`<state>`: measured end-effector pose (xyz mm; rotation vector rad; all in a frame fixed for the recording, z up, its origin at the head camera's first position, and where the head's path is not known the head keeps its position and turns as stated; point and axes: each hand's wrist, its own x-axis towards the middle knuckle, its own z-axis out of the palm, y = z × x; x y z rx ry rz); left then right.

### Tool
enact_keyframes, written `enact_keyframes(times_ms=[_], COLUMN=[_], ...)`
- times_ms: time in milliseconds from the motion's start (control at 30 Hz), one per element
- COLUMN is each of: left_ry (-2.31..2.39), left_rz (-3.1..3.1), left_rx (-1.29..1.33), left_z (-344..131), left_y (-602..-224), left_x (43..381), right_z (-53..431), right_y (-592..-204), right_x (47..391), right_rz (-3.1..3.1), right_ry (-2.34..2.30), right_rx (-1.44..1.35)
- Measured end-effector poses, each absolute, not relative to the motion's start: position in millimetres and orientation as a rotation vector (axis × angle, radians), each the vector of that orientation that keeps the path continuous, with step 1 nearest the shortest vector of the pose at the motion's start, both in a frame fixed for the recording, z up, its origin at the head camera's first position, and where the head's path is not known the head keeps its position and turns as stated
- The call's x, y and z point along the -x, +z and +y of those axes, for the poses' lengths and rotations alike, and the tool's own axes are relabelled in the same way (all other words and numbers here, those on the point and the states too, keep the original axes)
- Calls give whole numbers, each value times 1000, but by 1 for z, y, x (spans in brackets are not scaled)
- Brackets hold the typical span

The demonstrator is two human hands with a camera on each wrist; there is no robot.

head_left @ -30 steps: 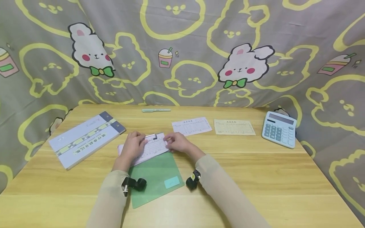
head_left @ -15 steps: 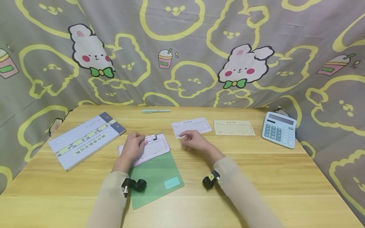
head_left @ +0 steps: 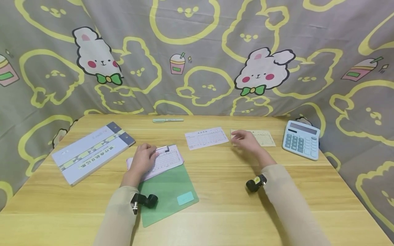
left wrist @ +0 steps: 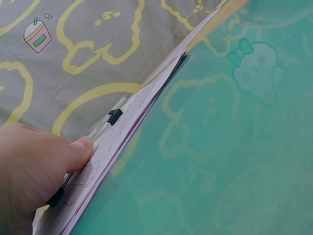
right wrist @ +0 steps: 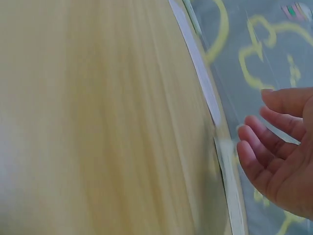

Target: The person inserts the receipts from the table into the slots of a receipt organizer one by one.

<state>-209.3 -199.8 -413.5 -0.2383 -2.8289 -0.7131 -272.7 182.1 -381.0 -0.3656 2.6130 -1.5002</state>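
Grey curtain (head_left: pixel 209 54) printed with yellow animal outlines, white rabbits and pink drink cups hangs behind a light wood-grain table (head_left: pixel 227 218). Near its middle lies a green clipboard (head_left: pixel 166 191) with a pale-blue label (head_left: pixel 185 198) at its near right corner; printed form sheets (head_left: pixel 167 162) with lilac edges lie across its far end, under a metal clip (head_left: pixel 162 149) with black ends. Left hand (head_left: pixel 144 159) pinches that clip: the thumb presses its near side, directly over the sheets, while the other fingers are partly hidden in the left wrist view. Right hand (head_left: pixel 246 140) is over the left end of a cream form slip (head_left: pixel 265 139), fingers loosely bent and parted from the thumb, holding nothing; the slip lies flat on the table beneath it. Just left of it is a lilac form slip (head_left: pixel 207 138); to the right, a light-blue calculator (head_left: pixel 301 140). A pale-green pen (head_left: pixel 167 120) lies near the far edge, and a thick ledger (head_left: pixel 92 153) slants left of the clipboard.
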Motion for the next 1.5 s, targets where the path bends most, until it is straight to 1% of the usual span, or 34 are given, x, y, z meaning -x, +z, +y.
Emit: enact_keyframes(times_ms=[167,300,600,800,1267,1500], left_ry=[-723,-726,-735,-741,-754,-755], left_rz=[-2826,-2825,-2836,-2835,-2810,-2817], left_rx=[236,233,227,223,231,229], left_z=[-199,-199,-200,-201,-201,-200], left_y=[-414,-414,-412,-412,-415,-414], left_x=[208,208,210,210,208,209], right_z=[214,233,263,269,269,272], right_y=[-378,-379,-385,-388,-393,-393], right_x=[278,283,292,298,298,296], right_rz=[2758,2793,2815,2794,2898,2878], right_ry=[-1406,-1414,-1399,-1325,-1161,-1067], right_rx=[268,156,-14,-40,-253,-238])
